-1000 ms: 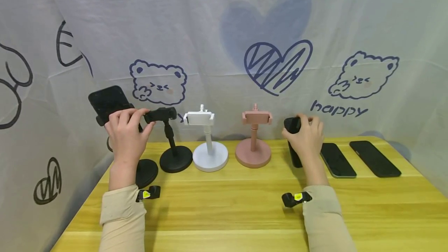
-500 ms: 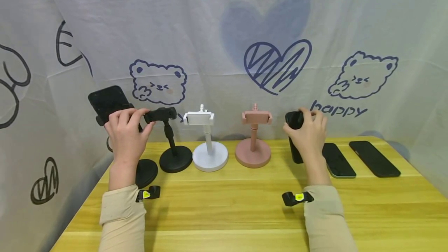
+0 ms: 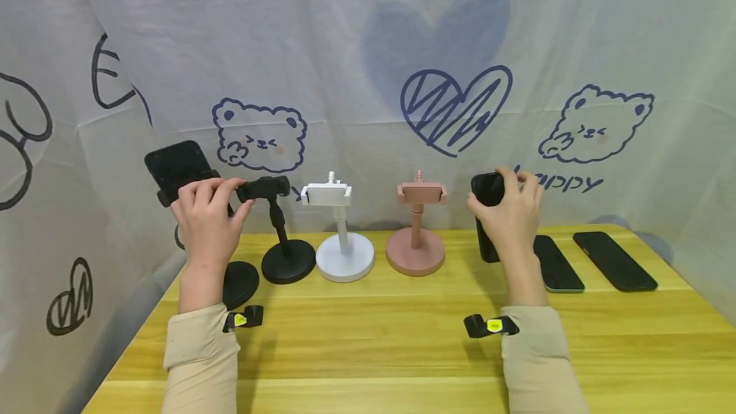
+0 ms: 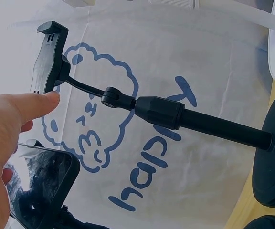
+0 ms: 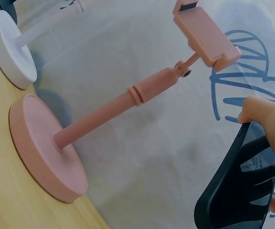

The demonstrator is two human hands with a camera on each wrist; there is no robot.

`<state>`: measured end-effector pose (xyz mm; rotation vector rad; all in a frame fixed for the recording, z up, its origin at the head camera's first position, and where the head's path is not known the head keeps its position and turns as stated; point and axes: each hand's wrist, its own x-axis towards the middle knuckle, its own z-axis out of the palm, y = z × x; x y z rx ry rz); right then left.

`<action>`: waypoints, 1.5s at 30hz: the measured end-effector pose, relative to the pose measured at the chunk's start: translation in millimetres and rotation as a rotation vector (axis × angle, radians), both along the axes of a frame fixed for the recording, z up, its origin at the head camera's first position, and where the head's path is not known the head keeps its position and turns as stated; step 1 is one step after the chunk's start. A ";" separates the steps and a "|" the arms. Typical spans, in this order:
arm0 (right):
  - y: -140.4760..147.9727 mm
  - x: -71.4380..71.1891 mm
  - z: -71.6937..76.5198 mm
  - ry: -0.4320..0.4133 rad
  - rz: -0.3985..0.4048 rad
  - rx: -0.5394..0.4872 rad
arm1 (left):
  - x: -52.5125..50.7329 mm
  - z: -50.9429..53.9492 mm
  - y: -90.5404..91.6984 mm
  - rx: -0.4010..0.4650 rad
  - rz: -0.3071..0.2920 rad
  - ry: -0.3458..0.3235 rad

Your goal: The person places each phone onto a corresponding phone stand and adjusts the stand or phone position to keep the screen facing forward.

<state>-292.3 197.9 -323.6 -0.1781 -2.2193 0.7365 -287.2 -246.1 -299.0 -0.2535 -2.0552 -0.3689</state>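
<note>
My left hand [image 3: 208, 222] pinches the left end of the clamp on a black phone stand [image 3: 278, 219]; in the left wrist view, the thumb lies at that end of the clamp [image 4: 49, 62]. Just left of this hand, a phone [image 3: 179, 163] sits tilted in another black stand [image 3: 240, 283], partly hidden by the hand. At the right, my right hand [image 3: 510, 216] grips a black phone [image 3: 487, 189] near its upper end, thumb on one edge and fingers on the other. That phone [image 5: 237, 181] stands tilted in the air, its glossy screen reflecting the fingers.
A white phone stand [image 3: 345, 257] and a pink phone stand [image 3: 416, 251] stand between the hands. Two more phones, one dark [image 3: 556, 265] and one larger black phone [image 3: 615, 260], lie on the wooden table [image 3: 368, 337] at right. A printed cloth [image 3: 356, 56] hangs behind.
My right hand has raised the phone and shifted it slightly to the right. The left hand and the stands have stayed in place.
</note>
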 end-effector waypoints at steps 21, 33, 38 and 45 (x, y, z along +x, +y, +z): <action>-4.7 12.8 19.6 0.181 0.026 0.001 | 4.2 4.9 5.9 -0.024 0.010 0.048; -9.9 21.8 33.3 0.257 0.051 0.012 | 3.9 5.1 9.9 -0.018 0.008 0.020; -14.0 27.4 39.0 0.278 0.061 0.001 | 3.9 4.8 11.3 -0.020 0.008 0.002; -18.8 32.7 43.7 0.295 0.074 0.003 | 4.0 5.2 12.3 -0.023 0.009 -0.025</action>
